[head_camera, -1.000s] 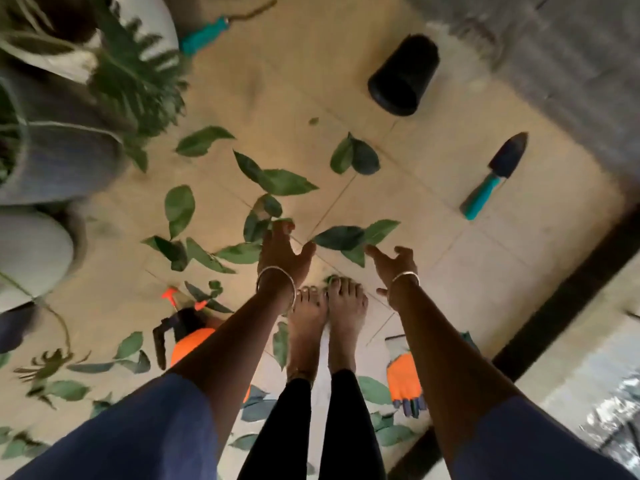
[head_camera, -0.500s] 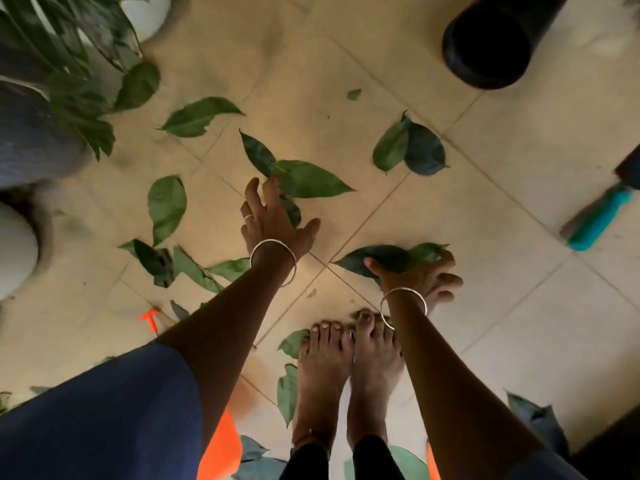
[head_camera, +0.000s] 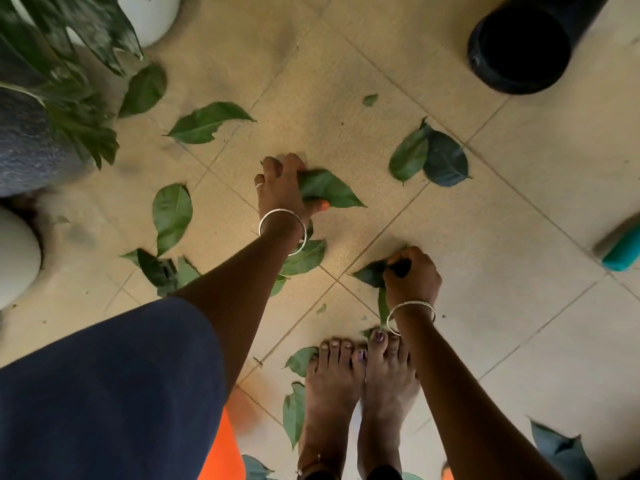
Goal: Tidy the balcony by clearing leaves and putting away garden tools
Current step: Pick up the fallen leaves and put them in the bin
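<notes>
Green leaf [head_camera: 332, 192] gripped in L hand [head_camera: 278, 192]: fingers curled over its broad end, thumb underneath, pointed tip sticking out to the R. Lifted off the tile floor [head_camera: 519, 306] or not: cannot tell. Ring on one finger, silver bangle [head_camera: 277, 212] at the wrist. R hand [head_camera: 414, 278] clenched into a fist round a darker leaf [head_camera: 369, 273], which is crumpled w/ its tip poking out on the L side of the fist. Strip of green shows beside that wrist. Both hands low near the floor, apart from each other, arms reaching fwd. Dark blue sleeve [head_camera: 104, 393] on L arm.

Bare feet [head_camera: 332, 386] together just behind R hand, small leaf bit at the toes. Two leaves [head_camera: 293, 414] lie beside L foot.

Loose leaves on floor, going outward:
- one [head_camera: 306, 258] partly under L wrist
- torn cluster [head_camera: 162, 271] further L
- single oval leaf [head_camera: 171, 213] beyond the cluster
- long leaf [head_camera: 207, 123] ahead of L hand
- overlapping pair [head_camera: 429, 157], one light and one dark, ahead of R hand
- small scrap [head_camera: 370, 99] further out

Edges:
- Black pot [head_camera: 519, 46] on its side top R, mouth toward cam.
- Teal tool handle [head_camera: 621, 254] cut off at R edge.
- Potted plant [head_camera: 69, 64] over a grey pot [head_camera: 27, 150], top L.
- White pots [head_camera: 149, 19] at top and L edge.
- Orange object [head_camera: 221, 455] at bottom btwn sleeve and feet. Cannot tell what it is.
</notes>
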The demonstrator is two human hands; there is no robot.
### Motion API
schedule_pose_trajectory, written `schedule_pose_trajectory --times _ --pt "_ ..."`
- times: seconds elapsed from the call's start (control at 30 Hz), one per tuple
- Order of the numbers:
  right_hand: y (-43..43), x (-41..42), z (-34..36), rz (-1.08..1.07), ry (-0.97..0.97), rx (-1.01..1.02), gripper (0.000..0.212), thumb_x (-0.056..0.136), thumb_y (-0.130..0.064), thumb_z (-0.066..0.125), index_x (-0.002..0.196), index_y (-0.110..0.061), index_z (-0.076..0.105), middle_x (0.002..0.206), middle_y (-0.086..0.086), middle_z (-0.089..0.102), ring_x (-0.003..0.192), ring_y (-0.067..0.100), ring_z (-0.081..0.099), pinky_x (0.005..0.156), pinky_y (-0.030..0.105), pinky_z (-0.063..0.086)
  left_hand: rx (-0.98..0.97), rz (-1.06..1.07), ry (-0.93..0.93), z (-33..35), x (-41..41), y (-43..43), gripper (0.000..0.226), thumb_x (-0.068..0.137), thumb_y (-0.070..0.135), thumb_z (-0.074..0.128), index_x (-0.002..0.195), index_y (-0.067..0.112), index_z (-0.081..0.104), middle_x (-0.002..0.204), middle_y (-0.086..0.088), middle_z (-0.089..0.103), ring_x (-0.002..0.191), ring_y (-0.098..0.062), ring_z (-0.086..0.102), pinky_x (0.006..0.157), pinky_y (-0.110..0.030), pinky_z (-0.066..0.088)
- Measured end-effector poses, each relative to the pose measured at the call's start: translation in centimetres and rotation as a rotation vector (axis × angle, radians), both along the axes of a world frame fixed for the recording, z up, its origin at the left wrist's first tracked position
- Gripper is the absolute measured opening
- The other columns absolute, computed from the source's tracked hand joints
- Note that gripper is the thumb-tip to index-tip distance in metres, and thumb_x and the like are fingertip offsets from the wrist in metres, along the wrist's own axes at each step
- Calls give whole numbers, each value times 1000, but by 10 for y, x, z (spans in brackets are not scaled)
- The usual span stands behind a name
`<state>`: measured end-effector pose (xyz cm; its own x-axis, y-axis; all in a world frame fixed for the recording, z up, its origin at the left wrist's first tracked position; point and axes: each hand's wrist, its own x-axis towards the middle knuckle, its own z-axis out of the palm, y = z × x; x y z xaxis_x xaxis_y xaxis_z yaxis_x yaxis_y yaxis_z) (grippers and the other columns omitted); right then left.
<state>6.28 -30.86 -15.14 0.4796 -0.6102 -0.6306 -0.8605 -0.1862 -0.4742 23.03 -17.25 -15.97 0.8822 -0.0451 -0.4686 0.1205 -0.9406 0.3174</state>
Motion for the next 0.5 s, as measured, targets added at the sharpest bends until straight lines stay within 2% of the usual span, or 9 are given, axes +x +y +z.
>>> schedule_pose_trajectory --times 0.1,0.23,0.3,0.33,0.4,0.43,0.5 --pt "-5 -2 2 -98 -38 43 22 81 3 67 95 -11 58 98 2 62 91 17 54 83 27 44 -35 -5 2 -5 -7 1 35 74 29 81 102 17 64 110 -4 55 103 -24 52 86 -31 44" --pt "-19 -7 18 -414 -106 250 43 84 9 61 113 -20 48 106 7 62 99 22 60 88 34 52 -122 108 77 2 -14 4 24 86 19 67 108 13 65 97 -2 62 87 -17 56 77 -25 46" --pt "-30 -9 28 -574 -113 335 51 84 11 59 118 -24 47 103 7 61 97 24 63 87 37 55 -204 187 136 8 -14 11 10 86 16 64 96 14 63 91 0 61 79 -14 62 72 -23 53" --pt "-35 -9 32 -647 -118 375 53 84 12 60 120 -25 48 102 9 62 94 25 65 83 38 57 -274 256 179 14 -15 12 3 88 14 63 87 15 60 90 -2 61 77 -14 65 68 -23 57" --pt "-47 -10 44 -799 -181 489 48 83 13 57 117 -21 53 93 14 65 74 23 67 66 30 59 -467 429 299 27 -24 15 19 91 5 57 75 14 53 89 -8 58 83 -23 68 63 -32 61" --pt "-52 -9 52 -863 -211 542 40 85 13 53 110 -17 57 85 14 64 62 19 65 56 25 57 -530 510 334 32 -25 16 23 92 1 54 72 13 49 87 -10 56 82 -26 67 59 -33 61" --pt "-60 -5 66 -961 -239 613 27 88 11 46 93 -11 61 73 11 59 49 15 58 47 19 51 -588 645 336 51 -25 14 29 92 -4 48 70 14 45 79 -11 52 69 -22 60 47 -26 54"
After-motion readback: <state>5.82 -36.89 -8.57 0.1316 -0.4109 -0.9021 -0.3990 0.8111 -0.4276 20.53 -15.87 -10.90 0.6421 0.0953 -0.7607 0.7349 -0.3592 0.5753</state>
